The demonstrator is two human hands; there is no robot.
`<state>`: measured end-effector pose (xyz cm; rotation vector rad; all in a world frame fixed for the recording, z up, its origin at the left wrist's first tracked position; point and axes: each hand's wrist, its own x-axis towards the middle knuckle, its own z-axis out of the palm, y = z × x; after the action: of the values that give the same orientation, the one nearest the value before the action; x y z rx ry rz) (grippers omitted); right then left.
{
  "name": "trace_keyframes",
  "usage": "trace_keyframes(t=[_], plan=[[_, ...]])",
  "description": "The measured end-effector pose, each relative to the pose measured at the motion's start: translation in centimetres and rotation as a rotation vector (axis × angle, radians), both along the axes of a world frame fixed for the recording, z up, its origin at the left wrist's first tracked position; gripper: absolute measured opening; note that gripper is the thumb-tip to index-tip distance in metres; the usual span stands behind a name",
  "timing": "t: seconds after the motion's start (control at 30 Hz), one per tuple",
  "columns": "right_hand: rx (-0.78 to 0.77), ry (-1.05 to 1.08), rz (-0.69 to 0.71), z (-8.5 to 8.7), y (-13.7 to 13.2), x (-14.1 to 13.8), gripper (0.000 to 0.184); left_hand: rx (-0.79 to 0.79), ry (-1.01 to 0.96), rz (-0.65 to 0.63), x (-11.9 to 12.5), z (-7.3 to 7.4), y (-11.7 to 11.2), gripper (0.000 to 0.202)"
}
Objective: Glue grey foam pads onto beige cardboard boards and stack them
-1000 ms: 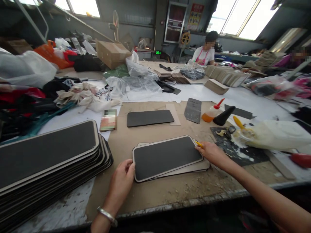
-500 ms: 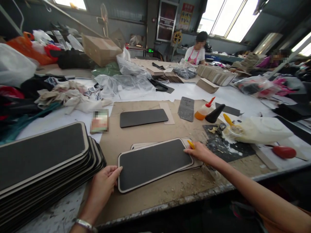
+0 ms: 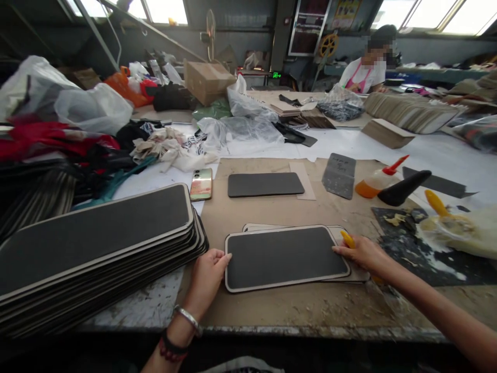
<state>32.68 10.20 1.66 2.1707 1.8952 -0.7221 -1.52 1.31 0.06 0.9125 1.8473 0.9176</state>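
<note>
A black panel with a pale border [image 3: 285, 256] lies on top of a few pale boards on the brown cardboard sheet [image 3: 272, 212]. My left hand [image 3: 207, 274] grips its left end with curled fingers. At the panel's right end, my right hand [image 3: 363, 253] presses against the edge and holds a yellow-handled tool [image 3: 347, 239]. A tall stack of the same bordered panels [image 3: 97, 243] sits just left of my left hand.
A smaller black panel [image 3: 265, 184], a phone [image 3: 201, 184], an orange glue bottle [image 3: 378, 178], a black cone [image 3: 404, 187] and a glue-smeared mat [image 3: 423, 248] lie around. Cloth and bags crowd the left; a seated person [image 3: 367, 70] works far back.
The panel has slid left a little under both hands, off the pale boards beneath. My view has swung left, so the stack sits closer to centre.
</note>
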Motion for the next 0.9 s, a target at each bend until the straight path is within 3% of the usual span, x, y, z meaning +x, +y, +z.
trace_keyframes(t=[0.17, 0.3, 0.47, 0.67, 0.9], plan=[[0.03, -0.026, 0.005, 1.1, -0.4, -0.6, 0.029, -0.009, -0.03, -0.051, -0.3, -0.1, -0.3, 0.038], [0.037, 0.104, -0.114, 1.6, -1.0, -1.0, 0.021, -0.041, -0.101, -0.122, -0.7, 0.1, -0.4, 0.045], [-0.042, 0.232, -0.203, 1.4, -1.5, -1.1, 0.03, -0.06, -0.151, -0.144, -0.8, 0.1, -0.1, 0.043], [-0.073, 0.595, -0.251, 1.2, -2.1, -0.5, 0.03, -0.039, -0.155, -0.12, -0.5, 0.4, -0.1, 0.041], [-0.038, 0.565, -0.261, 0.2, -2.3, 0.0, 0.03, -0.01, -0.17, -0.096, -0.3, 0.6, -0.3, 0.038]])
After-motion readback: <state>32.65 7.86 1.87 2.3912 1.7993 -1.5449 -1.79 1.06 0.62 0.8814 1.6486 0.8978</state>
